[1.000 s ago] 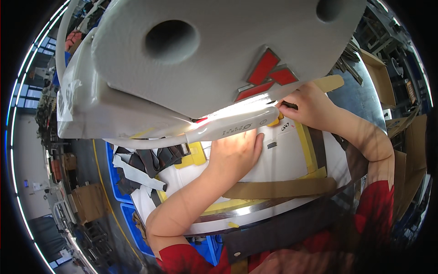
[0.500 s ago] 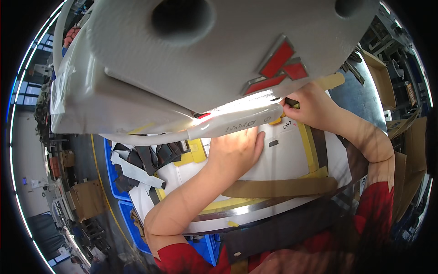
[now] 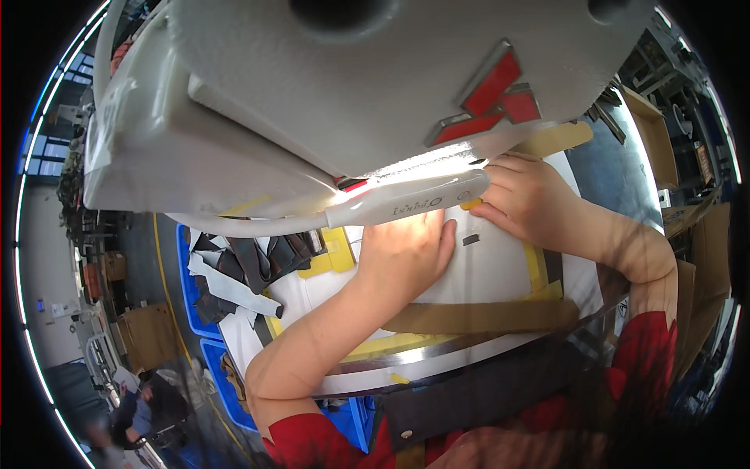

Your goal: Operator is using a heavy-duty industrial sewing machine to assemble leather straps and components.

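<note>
My left hand [image 3: 402, 254] lies flat on a white sheet [image 3: 496, 270], its thumb stretched out and its fingertips hidden beneath a slim white lamp [image 3: 410, 205]. My right hand [image 3: 523, 195] rests at the lamp's right end, with thumb and fingers apart; the lamp covers its fingertips. Beside its thumb shows a small yellow piece [image 3: 472, 205]. A short dark mark or patch [image 3: 470, 240] sits on the sheet between the hands. Over both hands hangs a light grey machine head [image 3: 312, 102], probably of a sewing machine, with a red emblem [image 3: 492, 94]. It hides the working spot.
A brown curved strip [image 3: 484, 316] lies along the table's near edge. Yellow pieces [image 3: 336, 250] border the sheet. Dark and grey scraps [image 3: 234, 277] fill a blue bin [image 3: 187, 270] at left. Cardboard boxes [image 3: 703, 258] stand at right. A person [image 3: 133, 414] is far off at lower left.
My right hand has turned down onto the sheet; the dark olive thing in its fingers is out of sight. The left hand has barely moved. A person has come into view at lower left.
</note>
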A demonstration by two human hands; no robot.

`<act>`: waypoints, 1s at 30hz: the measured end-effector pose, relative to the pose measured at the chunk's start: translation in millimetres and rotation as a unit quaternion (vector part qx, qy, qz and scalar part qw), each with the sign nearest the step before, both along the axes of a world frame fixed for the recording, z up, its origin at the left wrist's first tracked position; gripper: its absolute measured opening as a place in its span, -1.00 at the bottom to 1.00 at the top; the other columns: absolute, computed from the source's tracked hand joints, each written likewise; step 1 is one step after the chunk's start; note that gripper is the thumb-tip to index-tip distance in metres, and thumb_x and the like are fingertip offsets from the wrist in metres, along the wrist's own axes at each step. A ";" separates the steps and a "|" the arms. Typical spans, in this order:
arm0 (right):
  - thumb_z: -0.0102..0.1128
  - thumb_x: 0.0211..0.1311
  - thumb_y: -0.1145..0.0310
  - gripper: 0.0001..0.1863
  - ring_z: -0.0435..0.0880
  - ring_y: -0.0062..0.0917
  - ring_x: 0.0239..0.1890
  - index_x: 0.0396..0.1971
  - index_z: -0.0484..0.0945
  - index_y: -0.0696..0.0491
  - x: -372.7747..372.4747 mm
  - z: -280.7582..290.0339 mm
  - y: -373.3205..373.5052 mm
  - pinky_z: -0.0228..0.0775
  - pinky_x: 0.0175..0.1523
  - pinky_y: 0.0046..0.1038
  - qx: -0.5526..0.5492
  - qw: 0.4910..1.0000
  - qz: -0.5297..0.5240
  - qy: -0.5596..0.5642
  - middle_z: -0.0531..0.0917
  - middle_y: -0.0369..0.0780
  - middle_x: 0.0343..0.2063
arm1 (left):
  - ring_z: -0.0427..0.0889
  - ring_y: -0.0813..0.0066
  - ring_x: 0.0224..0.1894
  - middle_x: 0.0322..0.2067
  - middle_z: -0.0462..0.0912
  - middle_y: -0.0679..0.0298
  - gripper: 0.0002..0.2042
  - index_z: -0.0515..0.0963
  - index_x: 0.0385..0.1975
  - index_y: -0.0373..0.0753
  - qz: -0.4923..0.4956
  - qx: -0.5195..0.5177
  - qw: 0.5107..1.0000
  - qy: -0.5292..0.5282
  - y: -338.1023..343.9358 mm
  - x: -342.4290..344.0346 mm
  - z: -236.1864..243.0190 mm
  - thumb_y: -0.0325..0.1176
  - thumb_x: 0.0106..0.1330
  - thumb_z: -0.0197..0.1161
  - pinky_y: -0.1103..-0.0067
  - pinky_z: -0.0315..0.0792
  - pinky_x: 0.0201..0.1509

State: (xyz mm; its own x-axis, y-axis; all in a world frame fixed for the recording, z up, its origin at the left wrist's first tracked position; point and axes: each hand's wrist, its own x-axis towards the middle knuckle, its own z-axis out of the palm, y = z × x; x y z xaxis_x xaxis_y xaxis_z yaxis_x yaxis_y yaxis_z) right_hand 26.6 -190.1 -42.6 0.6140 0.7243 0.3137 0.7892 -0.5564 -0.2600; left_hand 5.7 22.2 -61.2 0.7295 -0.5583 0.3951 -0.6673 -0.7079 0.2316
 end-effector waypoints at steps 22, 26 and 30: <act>0.26 -0.03 0.45 -0.77 0.54 -0.20 -0.20 -0.33 0.53 0.18 -1.8 -0.1 2.6 0.39 0.01 -0.29 0.033 0.999 -0.011 0.000 0.56 -0.11 -0.33 | 0.62 0.45 -0.29 -0.28 0.64 0.13 -0.81 0.44 -0.25 -0.38 0.203 -0.446 0.870 -0.057 134.4 13.4 91.1 -0.42 0.24 0.24 0.55 0.44 -0.08; 0.26 -0.03 0.46 -0.76 0.53 -0.19 -0.21 -0.31 0.53 0.19 -1.4 -0.3 4.4 0.39 0.00 -0.29 0.038 0.999 0.000 -0.018 0.56 -0.10 -0.34 | 0.60 0.23 -0.10 -0.16 0.58 -0.06 -0.80 0.40 -0.23 -0.43 0.173 -0.518 0.835 -0.060 171.2 13.3 143.6 -0.39 0.31 0.07 0.42 0.43 0.09; 0.26 -0.03 0.46 -0.77 0.53 -0.20 -0.21 -0.32 0.53 0.18 -0.1 -4.7 5.5 0.39 -0.01 -0.30 0.045 0.998 0.007 -0.036 0.56 -0.10 -0.34 | 0.57 0.29 -0.11 -0.30 0.55 0.07 -0.84 0.41 -0.31 -0.42 0.048 -0.524 0.847 -0.078 169.3 -8.1 157.8 -0.43 0.25 0.09 0.41 0.42 0.10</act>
State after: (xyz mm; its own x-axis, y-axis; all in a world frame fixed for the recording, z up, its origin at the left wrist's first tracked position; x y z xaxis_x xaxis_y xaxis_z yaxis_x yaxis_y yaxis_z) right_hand 26.5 -184.6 -47.3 0.5779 0.6991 0.4210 0.8149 -0.5223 -0.2512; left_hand -2.4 191.5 96.6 0.6452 0.2179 0.7323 -0.6983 -0.2207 0.6809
